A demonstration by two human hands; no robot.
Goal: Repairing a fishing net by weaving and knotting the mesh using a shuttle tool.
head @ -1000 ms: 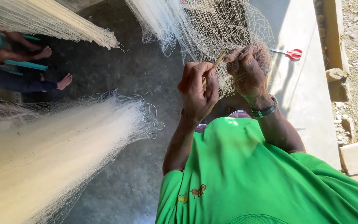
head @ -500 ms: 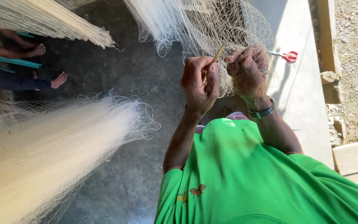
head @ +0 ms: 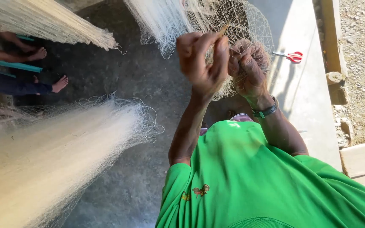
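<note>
A: Although the mesh hung right in front of the person, where exactly was the fishing net (head: 216, 21) being held?

B: It hung from above, at the top of the view, and its lower edge was gathered in both hands. The right hand (head: 250, 67) was closed into a fist with a bunch of mesh clamped inside it. The left hand (head: 201, 63) was raised just beside it, fingers drawn together and pinching a thin yellowish netting needle (head: 223, 29) whose tip poked up into the net.

A: How would you judge the net to handle?

B: Very light and limp, I'd say. The twine looked fine and pale, so it would sag and tangle easily, and a single strand would likely snag or snap if tugged hard. Taking it by a gathered handful, as the right hand did, seemed the safer hold; the needle looked stiff and slim, best pinched near its middle.

A: Anything else about?

B: Two more bundles of net (head: 43, 156) lay spread to the left over the dark concrete floor (head: 148, 80). Red-handled scissors (head: 290, 55) lay well apart on the pale slab (head: 305, 93) to the right. Another person's bare feet (head: 58, 84) showed at the far left.
</note>
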